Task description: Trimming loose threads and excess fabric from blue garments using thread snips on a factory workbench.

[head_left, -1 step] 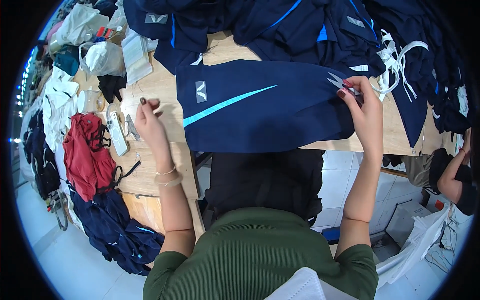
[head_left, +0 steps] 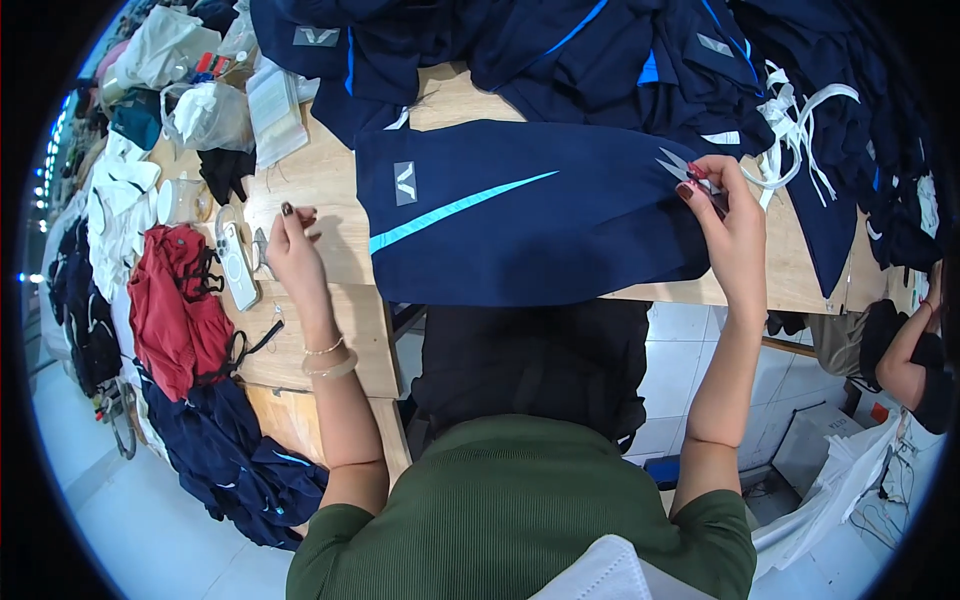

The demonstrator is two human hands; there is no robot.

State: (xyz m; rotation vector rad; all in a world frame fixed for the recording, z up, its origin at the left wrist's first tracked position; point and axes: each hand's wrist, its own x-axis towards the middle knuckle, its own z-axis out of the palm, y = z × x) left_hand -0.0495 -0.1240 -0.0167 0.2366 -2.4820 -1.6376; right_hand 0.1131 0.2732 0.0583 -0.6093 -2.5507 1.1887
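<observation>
Across the table in front of me lies a navy garment piece, flat, with a tapering light-blue stripe and a small grey patch at its left end. Small thread snips are in my right hand, over the garment's right end. Their blades are spread and point up and left. Off the garment's left edge, my left hand is raised above the wooden table. Its fingers are loosely curled with the tips a little apart, and nothing shows in them.
More navy garments are heaped along the far side, with white straps at right. A phone, a clear jar, plastic bags and a red garment lie left. Another person's arm shows at far right.
My left hand has shifted slightly down, and its fingers look a little more parted. My right hand and the snips stay nearly in place over the garment.
</observation>
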